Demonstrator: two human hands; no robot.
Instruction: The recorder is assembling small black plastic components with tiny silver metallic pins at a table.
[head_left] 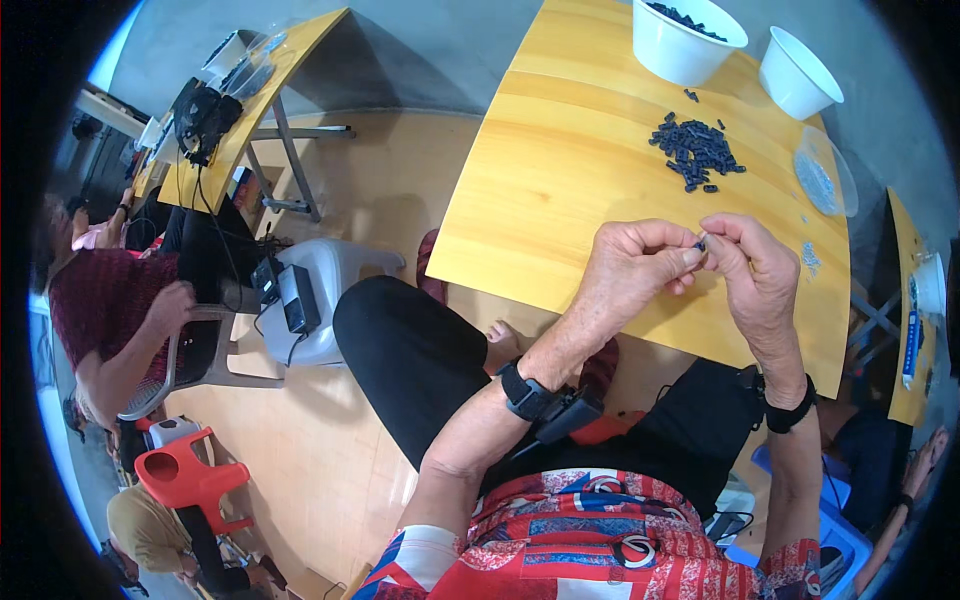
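Above the near part of the yellow wooden table [545, 190], both my hands meet fingertip to fingertip. My left hand [640, 262] is closed, pinching a small black cylindrical piece [699, 245] between thumb and forefinger. Pressed up against the same piece are the closed fingers of my right hand [748, 262]; whatever else they hold is too small to make out. Beyond the hands lies a heap of small black cylindrical pieces [697, 152]. Tiny silvery parts [810, 258] are scattered to the right of my right hand.
At the far edge stand a white tub [685, 55] with black pieces and another white tub [800, 78]. A clear plastic container [840, 180] holds silvery parts. Leftward are a grey plastic stool [325, 270] with black boxes, a seated person [115, 300] and a red stool [190, 475].
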